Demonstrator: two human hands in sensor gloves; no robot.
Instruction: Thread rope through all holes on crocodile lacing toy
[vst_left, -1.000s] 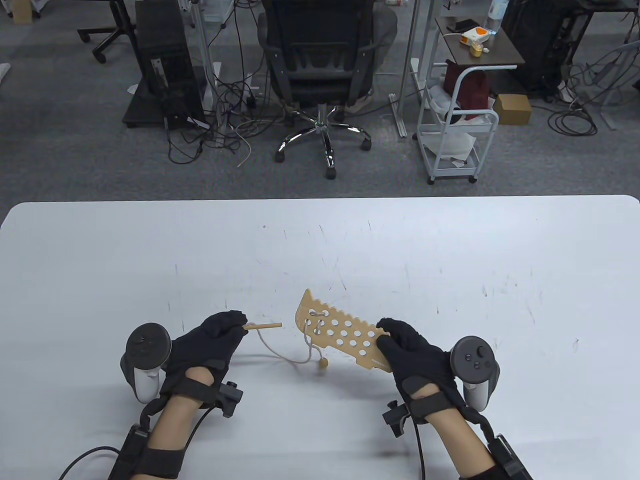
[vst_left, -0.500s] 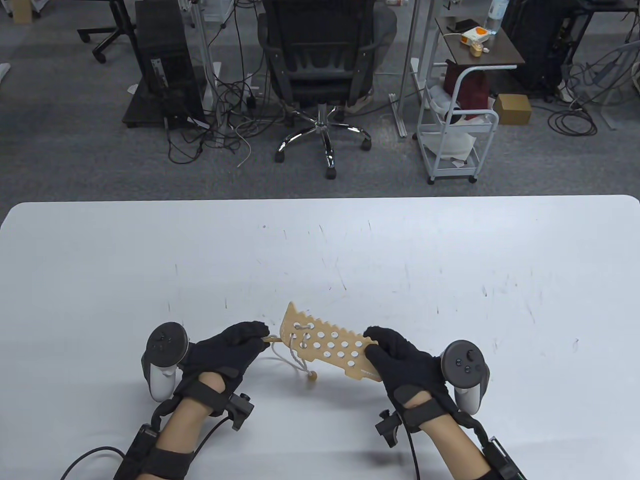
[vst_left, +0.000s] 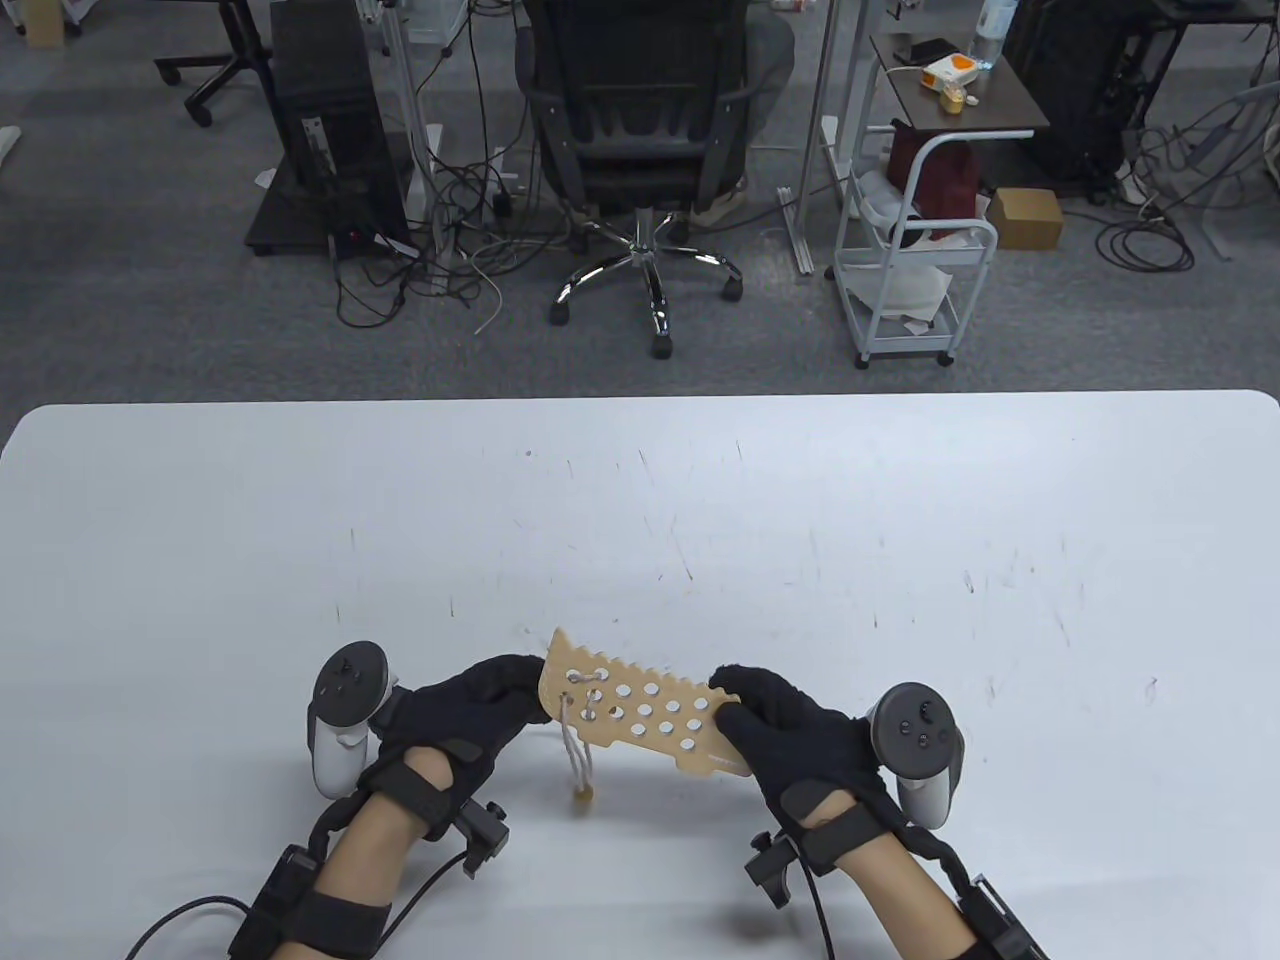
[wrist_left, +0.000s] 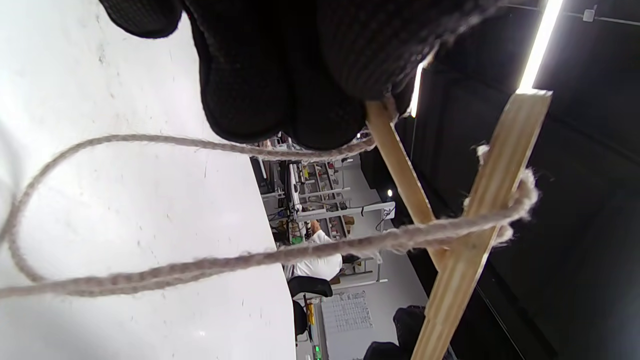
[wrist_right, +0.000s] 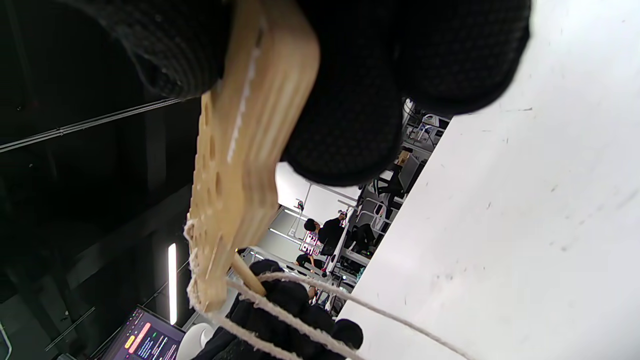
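Crocodile lacing toy (vst_left: 640, 714), a flat pale wooden board with a toothed upper edge and rows of round holes, is held clear of the white table (vst_left: 900, 520) near its six o'clock edge, tilted so its far end sits higher at ten o'clock. Rope (vst_left: 577, 745) passes through the first few holes at that end and hangs down in a loop to a small wooden bead (vst_left: 583, 795) resting on the tabletop. A faint printed line runs along the board's lower edge by the right thumb, too small to read. The right hand (vst_left: 790, 725) comes in from five o'clock, fingers curled under and thumb on top, pinching the board's nearer end. The left hand (vst_left: 465, 710) comes in from seven o'clock, its fingers closed around a thin wooden threading stick (wrist_left: 400, 165) behind the board's far end; the wrist view shows the stick angled toward the board's edge, though whether its tip sits in a hole I cannot tell.
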